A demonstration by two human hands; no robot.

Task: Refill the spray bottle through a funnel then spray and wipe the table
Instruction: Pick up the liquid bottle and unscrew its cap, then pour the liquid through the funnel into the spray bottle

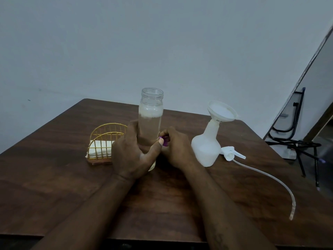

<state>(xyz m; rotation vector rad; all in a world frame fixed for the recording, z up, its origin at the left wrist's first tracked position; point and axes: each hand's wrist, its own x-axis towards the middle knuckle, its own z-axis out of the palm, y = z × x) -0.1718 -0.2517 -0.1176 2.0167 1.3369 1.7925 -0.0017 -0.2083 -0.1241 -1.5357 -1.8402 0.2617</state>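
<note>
Left hand [129,156] grips jar [151,114]; right hand [175,148] pinches cap [165,140] — spray bottle [205,147] beside.

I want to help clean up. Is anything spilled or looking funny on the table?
No spill shows on the table. The funnel sits tilted in the spray bottle's neck, so it could tip. The spray head lies off the bottle beside it, its tube trailing toward the table's right edge.

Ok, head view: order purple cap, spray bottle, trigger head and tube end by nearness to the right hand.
1. Purple cap: in the right hand's grip.
2. Spray bottle: just to its right.
3. Trigger head: right of the bottle.
4. Tube end: far right, front.
</note>
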